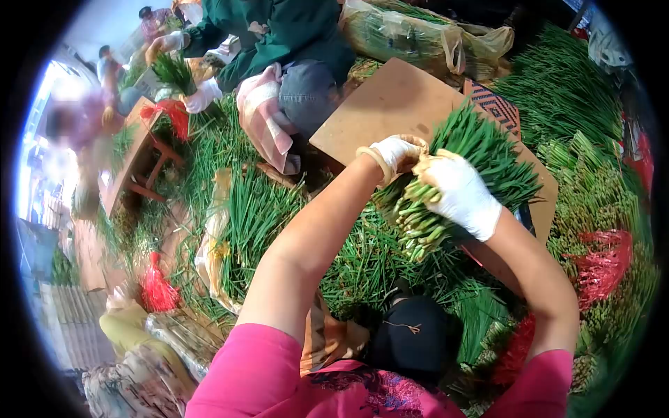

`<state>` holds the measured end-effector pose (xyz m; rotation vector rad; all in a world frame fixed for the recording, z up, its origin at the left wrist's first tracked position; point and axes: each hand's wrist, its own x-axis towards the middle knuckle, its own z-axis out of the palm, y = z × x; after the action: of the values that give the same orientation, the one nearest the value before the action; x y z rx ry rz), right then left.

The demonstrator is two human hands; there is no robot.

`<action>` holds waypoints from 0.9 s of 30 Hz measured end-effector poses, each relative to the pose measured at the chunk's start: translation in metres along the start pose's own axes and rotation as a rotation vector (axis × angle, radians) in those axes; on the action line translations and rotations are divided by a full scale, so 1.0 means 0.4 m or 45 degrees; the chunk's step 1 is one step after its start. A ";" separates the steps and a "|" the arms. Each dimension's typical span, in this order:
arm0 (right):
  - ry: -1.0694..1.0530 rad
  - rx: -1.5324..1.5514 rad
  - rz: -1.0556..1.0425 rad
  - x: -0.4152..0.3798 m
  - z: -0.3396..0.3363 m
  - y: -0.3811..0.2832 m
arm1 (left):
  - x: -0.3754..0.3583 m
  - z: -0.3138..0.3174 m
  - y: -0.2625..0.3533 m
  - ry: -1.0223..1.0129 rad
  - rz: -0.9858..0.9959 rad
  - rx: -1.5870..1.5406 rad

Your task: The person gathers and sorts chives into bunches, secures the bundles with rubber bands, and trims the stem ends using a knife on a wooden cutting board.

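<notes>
A thick bunch of green stalks (481, 150), like garlic chives, lies over a brown board, pale cut ends pointing down toward me. My right hand (460, 191), in a white glove with tan fingertips, is closed around it near the cut ends. My left hand (401, 153), also gloved, is at the bunch's left side with its fingers curled in against it. Part of those fingers is hidden, and I cannot make out whether they also pinch something small. Tan bands (376, 166) circle my left wrist. The board (390, 104) is tilted in view.
Loose green stalks (265, 230) cover the floor at left. Stacked bunches (592, 188) lie at right, with red plastic strips (603, 268) among them. Another red tassel (159, 285) is at lower left. Across the board sits a co-worker (279, 42) holding a bunch. A plastic-wrapped bundle (411, 38) lies behind.
</notes>
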<state>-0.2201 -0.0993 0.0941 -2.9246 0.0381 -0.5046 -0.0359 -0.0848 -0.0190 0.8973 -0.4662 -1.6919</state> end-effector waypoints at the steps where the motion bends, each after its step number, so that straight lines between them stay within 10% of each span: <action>1: 0.057 0.043 0.087 -0.010 -0.013 0.002 | -0.016 0.018 0.005 0.074 -0.018 0.009; 13: 0.609 0.275 0.559 -0.009 0.034 0.041 | -0.050 0.123 -0.081 0.583 0.666 1.310; 18: 0.216 0.166 0.188 0.003 0.036 0.035 | 0.062 0.021 -0.158 -0.013 1.036 1.100; 21: 0.107 0.445 0.263 0.016 0.024 0.045 | -0.004 0.068 -0.101 0.171 0.773 2.053; 27: 0.254 0.516 0.591 0.041 -0.050 0.079 | -0.062 0.137 -0.082 0.373 0.433 1.228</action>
<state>-0.2114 -0.1346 0.1125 -2.3549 0.5549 -0.6315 -0.0960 -0.0590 0.0009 1.6087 -1.1977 -0.9502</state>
